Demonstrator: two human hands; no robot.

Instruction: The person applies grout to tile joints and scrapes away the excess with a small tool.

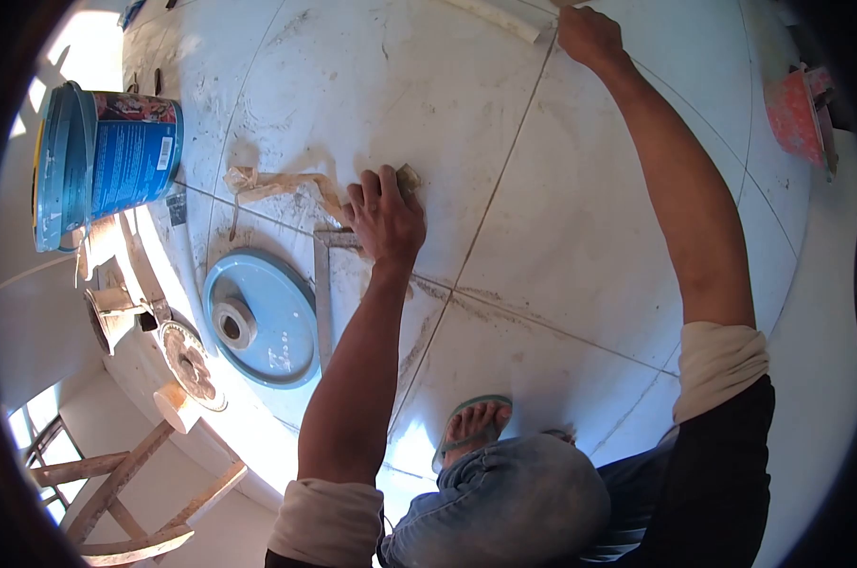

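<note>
My left hand (387, 216) is low over the white tiled floor (561, 227), fingers bent round a crumpled tan strip (291, 186) that looks like tape or paper. One end of the strip trails left across the tiles, and a crumpled bit pokes out past the fingertips. Far forward, at the top edge, my right hand (591, 38) is closed; a small brownish piece shows at its fingers, but its kind is cut off by the frame. Just left of that hand lies a white tube or bar (495, 17). A grey angled metal frame (322, 284) lies beneath my left forearm.
A blue lid (267, 336) with a grey ring (232, 322) on it lies left of my forearm. Further left stands a blue bucket (133, 156). A wooden stool or frame (125, 488) is at lower left, a red tub (792, 112) at far right. My sandalled foot (476, 424) is close in.
</note>
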